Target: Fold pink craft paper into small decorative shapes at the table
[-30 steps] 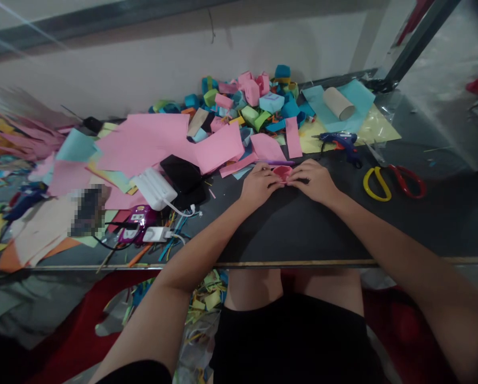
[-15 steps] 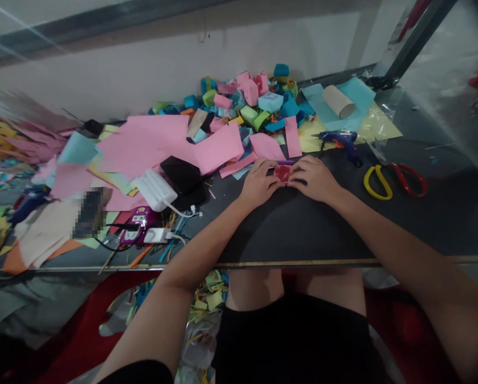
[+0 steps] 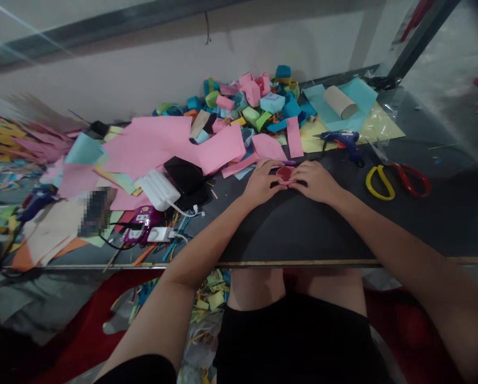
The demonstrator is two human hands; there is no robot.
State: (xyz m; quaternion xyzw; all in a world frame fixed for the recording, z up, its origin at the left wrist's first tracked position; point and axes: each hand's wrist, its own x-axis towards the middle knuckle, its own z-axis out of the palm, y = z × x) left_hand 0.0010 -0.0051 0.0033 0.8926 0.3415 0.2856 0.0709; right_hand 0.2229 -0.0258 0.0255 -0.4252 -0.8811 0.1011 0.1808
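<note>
Between my hands sits a small pink paper box point(image 3: 285, 174), its open hollow facing me and showing a darker red-pink inside. My left hand point(image 3: 262, 182) grips its left side with thumb and fingers. On the opposite side my right hand point(image 3: 313, 180) pinches the rim and wall. Just behind the box lies a purple pen-like stick point(image 3: 290, 162), partly covered by my fingers. Loose pink paper pieces point(image 3: 267, 147) lie beyond my left hand, and a pink paper strip point(image 3: 294, 136) rests beyond the box.
Scissors point(image 3: 396, 180) and a blue glue gun point(image 3: 341, 140) lie to the right, near a cardboard tube point(image 3: 340, 102). Folded paper boxes point(image 3: 250, 92) heap against the wall. Leftward are pink sheets point(image 3: 151, 140), a white power bank point(image 3: 159, 189) and a purple power socket point(image 3: 140, 224).
Both hands stay on the pink box, whose hollow now shows rounder and wider between the fingers. The whole view has shifted slightly.
</note>
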